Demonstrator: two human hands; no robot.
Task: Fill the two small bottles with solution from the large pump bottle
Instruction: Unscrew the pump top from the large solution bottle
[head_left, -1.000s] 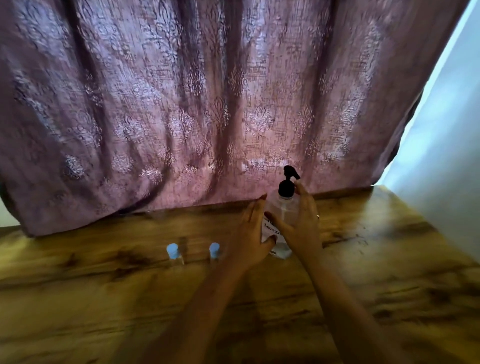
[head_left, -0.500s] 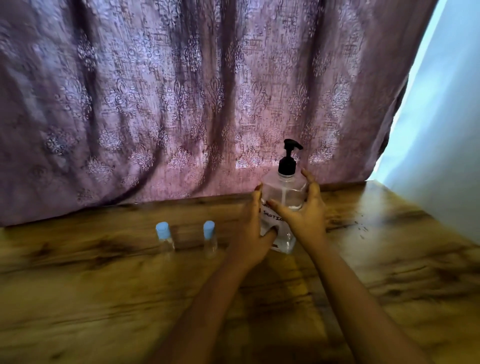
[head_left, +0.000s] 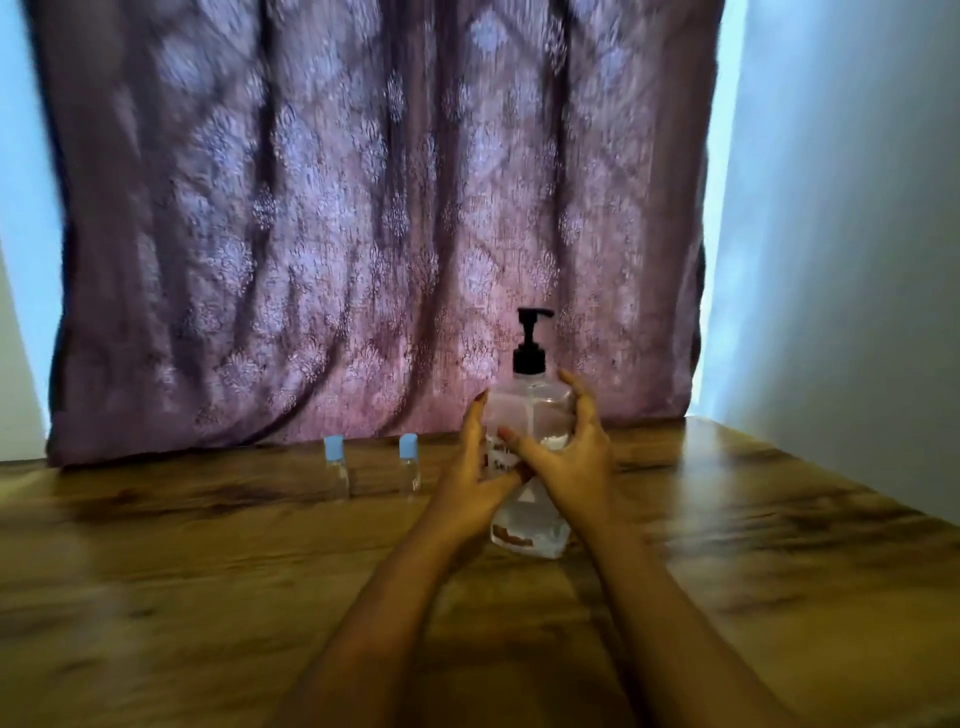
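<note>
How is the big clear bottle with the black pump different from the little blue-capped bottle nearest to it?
The large clear pump bottle is far taller and wider than the small clear bottle with the blue cap. The large one has a black pump head; the small one has a plain light-blue cap. Both hands, left hand and right hand, grip the large bottle, while the small one stands untouched. Both are see-through and stand upright on the wooden table.
</note>
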